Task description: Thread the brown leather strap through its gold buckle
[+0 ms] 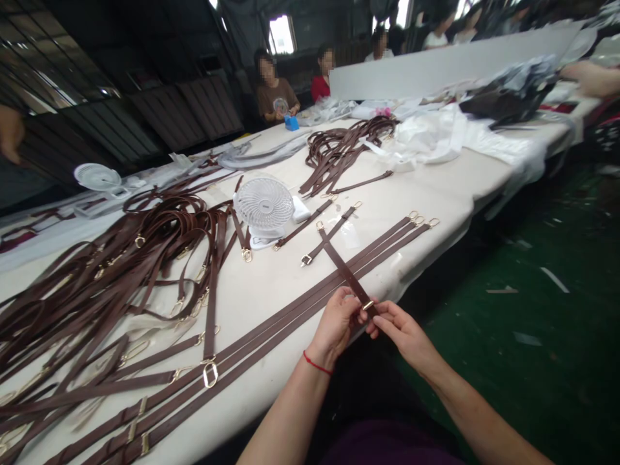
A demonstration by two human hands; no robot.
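Between my two hands is a short brown strap (345,268) with a gold buckle near my fingers and a gold ring at its far end. My left hand (336,325), with a red cord on the wrist, pinches the strap beside the buckle. Fingers of my right hand (402,332) close on the strap's near end just past the buckle. Beneath it, several long brown straps (285,323) lie side by side along the table's front edge, gold rings at their right ends. Another short buckled strap (334,236) rests just beyond.
A white fan (265,205) stands mid-table, with a tangled heap of brown straps (159,239) on the left. Farther back lie another strap bundle (339,148) and white plastic wrapping (431,135). A second fan (98,177) stands at left. People sit across the table (436,187).
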